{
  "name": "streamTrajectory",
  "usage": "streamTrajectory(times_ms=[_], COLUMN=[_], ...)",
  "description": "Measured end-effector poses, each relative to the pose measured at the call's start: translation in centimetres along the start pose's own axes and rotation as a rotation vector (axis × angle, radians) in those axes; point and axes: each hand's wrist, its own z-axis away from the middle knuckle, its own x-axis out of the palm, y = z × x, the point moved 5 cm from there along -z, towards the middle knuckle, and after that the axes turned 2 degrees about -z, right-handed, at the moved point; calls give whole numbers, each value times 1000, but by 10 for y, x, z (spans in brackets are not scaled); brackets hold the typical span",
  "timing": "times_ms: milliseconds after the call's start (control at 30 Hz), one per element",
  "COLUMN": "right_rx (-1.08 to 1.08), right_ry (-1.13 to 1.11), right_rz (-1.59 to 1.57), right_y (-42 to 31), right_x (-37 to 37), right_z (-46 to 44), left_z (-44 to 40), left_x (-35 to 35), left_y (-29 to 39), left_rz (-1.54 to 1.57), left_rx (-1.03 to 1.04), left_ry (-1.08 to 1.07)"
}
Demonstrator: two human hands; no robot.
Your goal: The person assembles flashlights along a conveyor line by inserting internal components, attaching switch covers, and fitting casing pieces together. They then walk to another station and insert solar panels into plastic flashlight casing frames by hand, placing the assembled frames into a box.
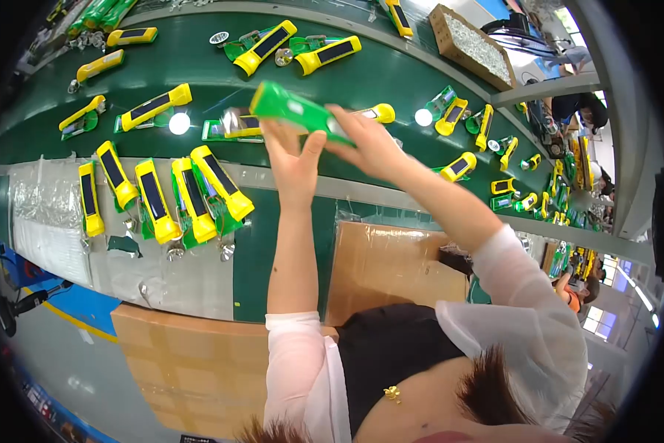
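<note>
Both hands hold a green-and-yellow flashlight [295, 109] above the green belt, its green side facing up. My left hand [291, 159] supports it from below near the yellow-rimmed end, the thumb raised beside it. Around the other end my right hand [370, 145] is closed. A blurred silvery reflector [232, 120] shows just left of the held flashlight. Partly covered by the hands, a yellow flashlight part [380, 113] lies on the belt behind them. Left of my left hand, several yellow flashlights with dark solar panels, such as one flashlight [221, 181], rest side by side over green parts.
More opened flashlights, including a yellow one [267, 48], lie along the green belt [391, 74]. A cardboard box [444, 37] of small shiny parts stands at the far right. Cardboard [391, 258] lies near my body. Other people work at the right.
</note>
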Motion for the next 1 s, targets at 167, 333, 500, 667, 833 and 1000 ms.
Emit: streamTrajectory(times_ms=[167,333,500,667,833,1000], right_rx=[-159,-190,208,939,900,493], right_ry=[-64,-148,419,354,223,364], right_rz=[193,410,612,697,702,357], right_y=[92,99,287,442,464,339], right_x=[51,47,-66,-113,-105,-74], right_z=[-102,-107,-152,-149,-149,-95], left_z=[8,34,41,31,31,34], left_x=[-13,5,10,13,19,17], left_y=[-24,-75,-82,-96,-99,-101], left_rz=[-646,-526,-435,-476,-489,-417], left_rx=[51,247,357,316,305,291], left_ry=[19,-238,-259,-238,-312,-279])
